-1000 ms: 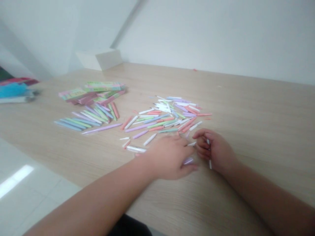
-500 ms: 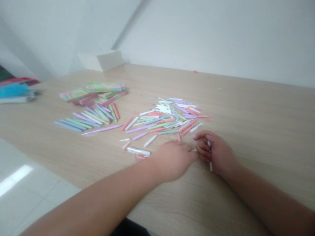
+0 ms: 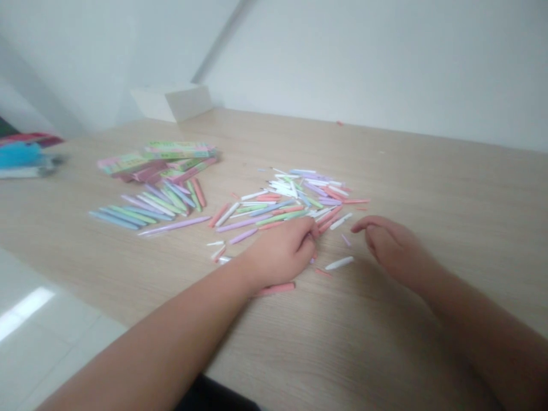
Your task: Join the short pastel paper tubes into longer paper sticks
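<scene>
Pastel pen parts (image 3: 282, 194) lie in a loose pile at the middle of the table. My left hand (image 3: 286, 251) is at the near edge of this pile with its fingers curled; what they hold, if anything, is hidden. To the right, my right hand (image 3: 387, 242) is held over the table, index finger stretched out and bent, the other fingers mostly out of sight. Between the hands lie a white barrel (image 3: 339, 263) and a small purple piece (image 3: 346, 240). A coral barrel (image 3: 278, 289) sits below my left wrist.
Whole-looking pens (image 3: 141, 208) lie in a row on the left, with printed cardboard boxes (image 3: 180, 150) behind them. A white box (image 3: 188, 101) stands by the wall. A blue item (image 3: 19, 155) is at the far left edge.
My left hand has moved left, away from my right hand. My right hand has shifted slightly right, and the white stick in it no longer shows. A white barrel now shows between them.
</scene>
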`<state>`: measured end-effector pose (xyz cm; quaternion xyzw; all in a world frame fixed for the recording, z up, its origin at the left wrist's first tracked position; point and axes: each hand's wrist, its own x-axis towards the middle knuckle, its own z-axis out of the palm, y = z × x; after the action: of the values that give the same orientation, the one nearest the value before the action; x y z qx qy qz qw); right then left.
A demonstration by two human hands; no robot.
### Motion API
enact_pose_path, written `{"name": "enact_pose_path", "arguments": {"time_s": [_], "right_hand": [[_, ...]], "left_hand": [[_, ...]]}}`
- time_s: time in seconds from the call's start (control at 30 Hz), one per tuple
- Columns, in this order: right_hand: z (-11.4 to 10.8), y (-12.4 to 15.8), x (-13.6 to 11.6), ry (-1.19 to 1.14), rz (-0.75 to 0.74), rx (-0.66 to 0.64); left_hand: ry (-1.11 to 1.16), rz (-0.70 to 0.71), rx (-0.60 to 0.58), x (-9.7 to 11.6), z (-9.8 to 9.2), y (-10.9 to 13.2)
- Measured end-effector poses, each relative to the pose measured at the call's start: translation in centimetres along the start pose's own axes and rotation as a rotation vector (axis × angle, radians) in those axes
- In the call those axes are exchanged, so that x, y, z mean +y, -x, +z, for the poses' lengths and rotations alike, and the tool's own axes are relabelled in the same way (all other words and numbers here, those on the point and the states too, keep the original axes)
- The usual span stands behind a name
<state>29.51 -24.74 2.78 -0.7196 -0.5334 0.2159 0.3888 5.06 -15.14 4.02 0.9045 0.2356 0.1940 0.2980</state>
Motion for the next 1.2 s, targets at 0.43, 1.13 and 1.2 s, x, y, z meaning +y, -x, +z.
{"name": "enact_pose_path", "arguments": {"time_s": [0.43, 1.13, 1.2], "right_hand": [[0.1, -0.5, 1.0, 0.457, -0.042, -0.039], [0.8, -0.7, 0.9, 0.671, -0.061, -0.206], [0.9, -0.6, 0.8, 0.672, -0.083, -0.216]], "left_hand": [[-0.288, 0.017, -0.108, -3.1, -2.4, 0.0], [-0.584, 0.248, -0.162, -3.3, -0.1, -2.1], [-0.602, 0.266, -0.164, -3.2, 0.1, -2.1]]}}
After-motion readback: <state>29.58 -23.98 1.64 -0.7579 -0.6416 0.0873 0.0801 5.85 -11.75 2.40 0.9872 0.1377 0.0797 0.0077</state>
